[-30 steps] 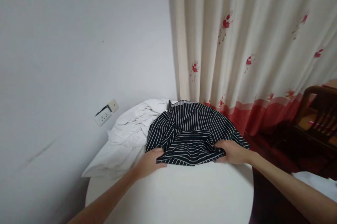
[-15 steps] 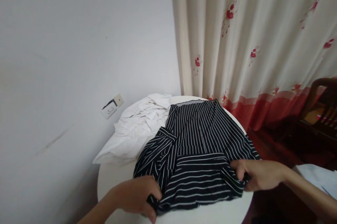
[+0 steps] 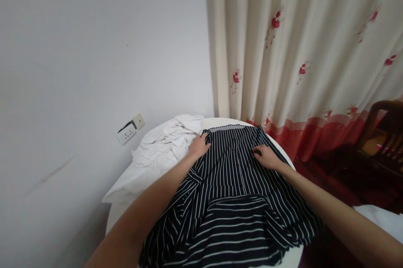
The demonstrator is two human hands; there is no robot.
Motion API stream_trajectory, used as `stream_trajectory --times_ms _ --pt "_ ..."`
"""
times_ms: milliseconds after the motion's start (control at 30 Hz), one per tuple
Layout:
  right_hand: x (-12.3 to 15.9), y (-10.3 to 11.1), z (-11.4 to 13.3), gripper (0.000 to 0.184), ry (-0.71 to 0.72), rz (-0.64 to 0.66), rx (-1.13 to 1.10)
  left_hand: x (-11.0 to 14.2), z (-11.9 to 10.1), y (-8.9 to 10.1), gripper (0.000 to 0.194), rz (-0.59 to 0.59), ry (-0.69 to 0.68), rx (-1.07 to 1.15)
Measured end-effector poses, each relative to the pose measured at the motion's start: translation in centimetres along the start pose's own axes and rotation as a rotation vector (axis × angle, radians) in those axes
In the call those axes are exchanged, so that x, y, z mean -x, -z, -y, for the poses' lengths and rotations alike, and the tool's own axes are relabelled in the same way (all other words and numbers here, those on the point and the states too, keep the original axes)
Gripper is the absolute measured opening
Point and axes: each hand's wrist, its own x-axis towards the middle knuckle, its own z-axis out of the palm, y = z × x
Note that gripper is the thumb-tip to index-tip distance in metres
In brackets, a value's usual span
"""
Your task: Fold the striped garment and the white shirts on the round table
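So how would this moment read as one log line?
left hand: at striped garment's far left corner | right hand: over its right side | white cloth: bunched beside, on table

Both bare arms were stretched forward, the left forearm (image 3: 151,201) angled up and to the right, the right forearm (image 3: 333,205) angled up and to the left. The left grip (image 3: 207,140) was held slightly farther forward than the right grip (image 3: 255,153), and the two were kept well apart. On the left, the back of the hand was turned upward, and the thumb was parted from the index finger. On the right, the fingers were loosely curled, with a small gap left between thumb and index finger. The right wrist (image 3: 282,168) was held nearly in line with its forearm.
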Motion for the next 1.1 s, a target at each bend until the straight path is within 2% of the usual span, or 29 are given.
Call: stream_trajectory --times_ms 133,333,533,667,767,833,900,967,1033,1100 --pt "-2.4 -2.3 -1.2 0.047 -0.098 -0.095 0.223 -5.0 1.6 -2.1 0.062 -0.049 0.051 -0.040" --pt "-3.3 -4.0 -3.0 0.057 -0.109 -0.162 0.312 -10.7 6.6 -2.5 0.058 -0.153 -0.007 -0.067" --pt "-3.9 -4.5 -3.3 0.061 -0.133 -0.116 0.338 -13.5 9.1 -2.7 0.073 -0.167 -0.046 -0.144" --pt "-4.1 -4.6 -3.2 0.061 -0.131 -0.120 0.363 -14.4 9.5 -1.7 0.057 -0.132 -0.045 -0.205" --pt "-4.0 -4.7 -3.1 0.061 -0.129 -0.124 0.372 -14.3 8.1 -1.2 0.048 -0.115 -0.045 -0.247" --pt "-4.0 -4.7 -3.0 0.060 -0.129 -0.124 0.375 -13.3 6.0 -1.8 0.047 -0.110 -0.094 -0.266" --pt "-4.1 -4.7 -3.0 0.060 -0.131 -0.120 0.374 -11.3 3.3 -3.3 0.048 -0.069 -0.209 -0.267" --pt "-4.1 -4.6 -2.9 0.061 -0.143 -0.117 0.368 -8.9 1.0 -5.1 0.052 0.085 -0.391 -0.232" --pt "-4.1 -4.5 -2.9 0.062 -0.158 -0.118 0.355 -6.9 0.1 -6.4 0.059 0.247 -0.350 -0.218" --pt "-4.0 -4.4 -2.8 0.062 -0.152 -0.116 0.339 -5.8 0.7 -6.7 0.062 0.305 -0.235 -0.229"
